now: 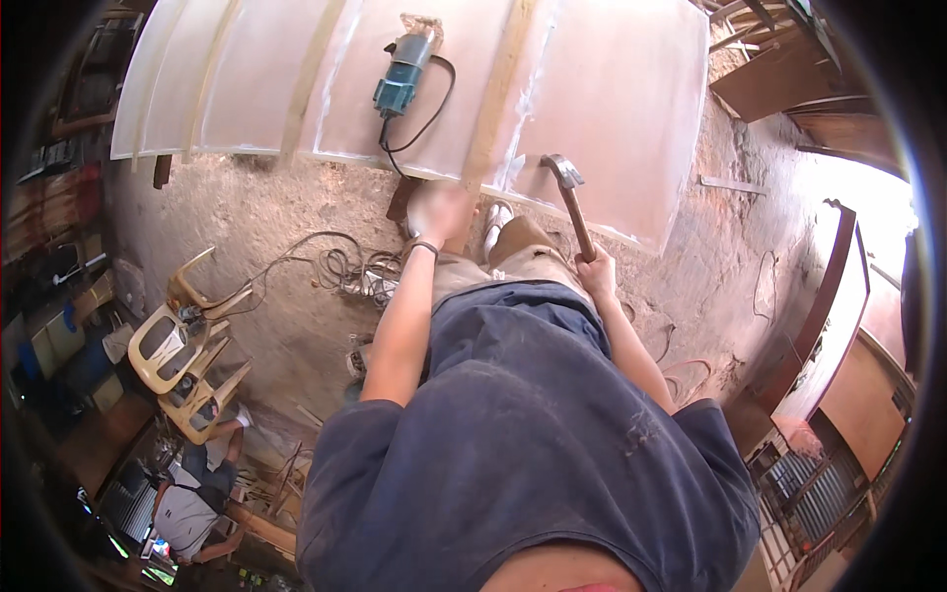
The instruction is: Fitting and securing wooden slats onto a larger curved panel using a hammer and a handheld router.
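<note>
And here we had it: 1 claw hammer (579, 219) in our right hand (596, 274), fingers wrapped snugly round the lower end of the wooden handle. From that grip the long axis ran away from us, leaning a little left, so the steel head lay ahead of our fist and over the near part of the pale pink panel (626, 109). Touching it or just above? From this angle we couldn't tell!

Now the relation that mattered: the rightmost wooden batten (501, 99) was to the left of the hammer head, with a strip of panel showing in the gap. Its long axis ran away from us too, but tipped slightly right at the far end, so the 2 lines leaned toward each other.

And which hand was nearer? For the hammer, plainly the right. For the batten's near end, it was our left hand (439, 210), right beside it at the panel's near edge, dark band (426, 246) on the wrist. That hand was a blur; how far open it was, or whether it had hold of anything, we couldn't tell. Farther off, left of the batten, a teal corded power tool (401, 81) lay on the panel.
</note>
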`<state>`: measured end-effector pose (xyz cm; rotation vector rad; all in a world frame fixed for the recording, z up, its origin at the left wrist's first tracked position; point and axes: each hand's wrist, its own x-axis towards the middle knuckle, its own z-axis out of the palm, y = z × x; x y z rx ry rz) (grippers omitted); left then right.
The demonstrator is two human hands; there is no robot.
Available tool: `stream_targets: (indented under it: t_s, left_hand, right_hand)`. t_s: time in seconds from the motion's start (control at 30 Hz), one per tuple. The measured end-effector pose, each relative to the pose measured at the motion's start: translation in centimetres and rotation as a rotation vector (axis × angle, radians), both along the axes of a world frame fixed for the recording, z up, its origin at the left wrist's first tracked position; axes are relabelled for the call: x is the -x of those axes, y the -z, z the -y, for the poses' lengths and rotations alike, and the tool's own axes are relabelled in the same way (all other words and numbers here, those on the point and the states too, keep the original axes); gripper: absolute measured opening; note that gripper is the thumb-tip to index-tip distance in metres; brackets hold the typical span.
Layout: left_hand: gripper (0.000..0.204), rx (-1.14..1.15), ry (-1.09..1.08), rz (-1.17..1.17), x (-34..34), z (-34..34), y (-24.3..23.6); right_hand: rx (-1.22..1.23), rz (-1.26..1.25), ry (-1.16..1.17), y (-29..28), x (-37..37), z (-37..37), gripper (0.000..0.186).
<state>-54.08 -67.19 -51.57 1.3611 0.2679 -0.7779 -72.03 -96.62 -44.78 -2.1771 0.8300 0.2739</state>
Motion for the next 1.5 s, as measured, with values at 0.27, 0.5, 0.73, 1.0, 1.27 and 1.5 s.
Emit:
stream_targets:
  t_s: [0.27,0.5,0.73,1.0,1.27,1.5]
  left_hand:
    - [0.024,0.008,0.018,0.044,0.3,-0.7,-0.9]
    - [0.025,-0.018,-0.030,0.104,0.6,0.1,-0.7]
    - [0.024,0.028,-0.082,0.091,0.8,0.2,0.1]
    - [0.022,0.019,-0.073,0.071,0.7,0.0,-0.2]
    - [0.022,-0.009,-0.089,0.059,0.6,0.6,-1.4]
    - [0.023,-0.026,-0.085,0.049,0.7,0.4,-1.1]
  right_hand:
    - [-0.058,-0.027,0.034,0.2,-0.4,-0.2,0.019]
    - [-0.059,-0.001,0.040,1.8,0.1,0.3,0.016]
    - [-0.066,0.004,0.031,1.1,-0.2,0.5,0.018]
    - [-0.024,0.001,-0.158,-3.3,-1.3,0.2,0.017]
    - [-0.073,0.135,-0.288,-6.2,-4.3,-1.5,0.019]
    - [-0.096,0.148,-0.350,-6.3,-4.9,-2.5,0.019]
